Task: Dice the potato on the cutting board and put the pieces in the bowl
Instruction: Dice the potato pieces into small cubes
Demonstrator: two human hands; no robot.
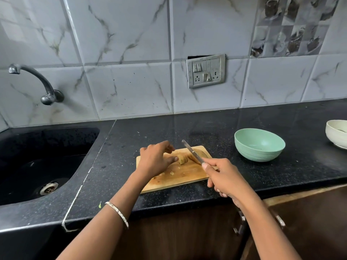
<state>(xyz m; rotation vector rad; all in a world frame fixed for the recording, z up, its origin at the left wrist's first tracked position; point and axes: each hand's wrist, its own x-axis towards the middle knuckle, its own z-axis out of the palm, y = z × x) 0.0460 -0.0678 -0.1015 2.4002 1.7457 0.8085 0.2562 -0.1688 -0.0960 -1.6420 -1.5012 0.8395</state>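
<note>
A wooden cutting board (187, 175) lies on the black counter. On it my left hand (155, 159) holds a yellowish potato piece (182, 159) with curled fingers. A few small cut bits (171, 173) lie near my wrist. My right hand (223, 177) grips the handle of a knife (192, 151). Its blade points up and away over the board, just right of the potato. A larger potato part (201, 153) lies behind the blade. The green bowl (259, 144) stands to the right of the board and looks empty.
A black sink (43, 158) with a drain sits at the left under a wall tap (35, 81). A white bowl (337, 133) stands at the far right edge. A switch and socket plate (206, 70) is on the tiled wall. Cabinet handles (279, 220) are below the counter.
</note>
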